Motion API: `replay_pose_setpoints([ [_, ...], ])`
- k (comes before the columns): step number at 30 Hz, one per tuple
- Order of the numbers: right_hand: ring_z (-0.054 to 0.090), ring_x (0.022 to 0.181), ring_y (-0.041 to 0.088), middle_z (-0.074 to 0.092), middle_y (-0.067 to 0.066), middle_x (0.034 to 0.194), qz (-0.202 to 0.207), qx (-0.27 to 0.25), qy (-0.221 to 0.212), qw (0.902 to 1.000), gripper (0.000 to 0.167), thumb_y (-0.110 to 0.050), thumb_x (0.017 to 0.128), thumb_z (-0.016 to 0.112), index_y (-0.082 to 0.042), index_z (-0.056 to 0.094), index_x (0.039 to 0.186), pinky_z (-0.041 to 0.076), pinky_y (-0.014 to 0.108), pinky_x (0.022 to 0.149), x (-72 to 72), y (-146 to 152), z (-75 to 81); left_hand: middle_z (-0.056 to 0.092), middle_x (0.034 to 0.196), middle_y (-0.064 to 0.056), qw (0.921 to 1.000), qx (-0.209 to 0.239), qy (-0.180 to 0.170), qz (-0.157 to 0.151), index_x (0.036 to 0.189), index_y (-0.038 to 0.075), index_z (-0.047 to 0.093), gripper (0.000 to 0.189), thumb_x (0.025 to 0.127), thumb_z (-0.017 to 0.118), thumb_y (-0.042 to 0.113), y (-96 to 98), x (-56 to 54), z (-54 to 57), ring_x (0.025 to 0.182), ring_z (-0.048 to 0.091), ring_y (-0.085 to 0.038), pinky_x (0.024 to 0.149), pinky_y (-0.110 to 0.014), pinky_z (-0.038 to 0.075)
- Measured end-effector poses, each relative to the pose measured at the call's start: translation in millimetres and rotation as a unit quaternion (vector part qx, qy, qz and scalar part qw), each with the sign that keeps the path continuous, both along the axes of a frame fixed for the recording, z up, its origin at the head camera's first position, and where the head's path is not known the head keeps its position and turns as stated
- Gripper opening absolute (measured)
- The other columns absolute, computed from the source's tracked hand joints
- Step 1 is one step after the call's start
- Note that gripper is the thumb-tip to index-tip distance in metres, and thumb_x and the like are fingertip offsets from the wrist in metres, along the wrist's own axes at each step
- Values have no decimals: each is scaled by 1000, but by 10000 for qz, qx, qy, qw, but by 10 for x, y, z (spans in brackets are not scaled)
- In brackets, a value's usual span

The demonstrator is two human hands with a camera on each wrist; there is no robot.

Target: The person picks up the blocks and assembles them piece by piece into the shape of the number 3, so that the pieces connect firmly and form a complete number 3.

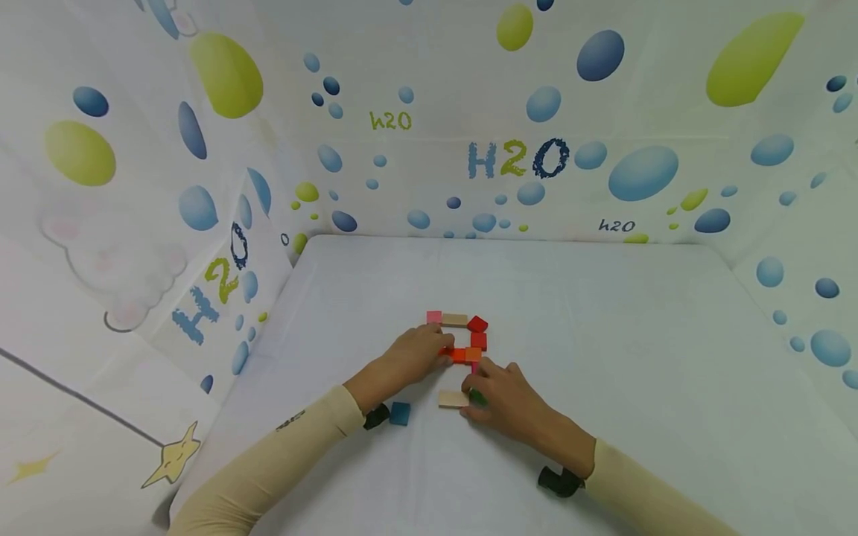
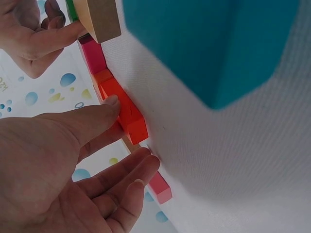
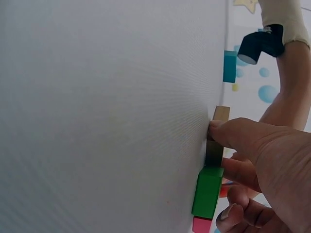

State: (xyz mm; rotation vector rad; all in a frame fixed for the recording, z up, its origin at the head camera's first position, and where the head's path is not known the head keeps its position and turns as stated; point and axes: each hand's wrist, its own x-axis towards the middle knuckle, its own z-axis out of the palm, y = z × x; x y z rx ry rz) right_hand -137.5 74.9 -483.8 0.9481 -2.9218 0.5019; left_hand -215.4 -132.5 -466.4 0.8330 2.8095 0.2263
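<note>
My left hand pinches a long red-orange block between thumb and forefinger, its other fingers near the pink block. An orange block adjoins the red-orange block's right end. Nearer the front, my right hand pinches a plain wooden block, thumb on its near side and forefinger behind. Right against that block's end stands a green block, partly covered by the right hand in the head view. A magenta block lies between the green and orange blocks.
Along the back of the figure lie another wooden block and a red five-sided block, with a red block in front. A blue block sits apart, near the left wrist. Patterned cloth rises behind the white table.
</note>
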Motion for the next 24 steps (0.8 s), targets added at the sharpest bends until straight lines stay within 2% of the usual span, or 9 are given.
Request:
replay_pose_setpoints([
  [14,56,89,8,59,-5,98,-33,22,-21,10000,29,-40,85,90,-24,77,106,36,29,71,1,24,9,67,118,-5,10000,20,-79,47,123,18,72,27,101,73,34,15,-13,10,107,61,-20,96,-38,57],
  [24,56,93,8,58,-6,99,-54,-25,-74,10000,37,-43,85,89,-25,74,114,39,31,74,8,-48,46,66,114,-4,10000,53,2,-23,121,18,73,25,100,74,32,4,-5,19,104,59,-18,92,-35,57],
])
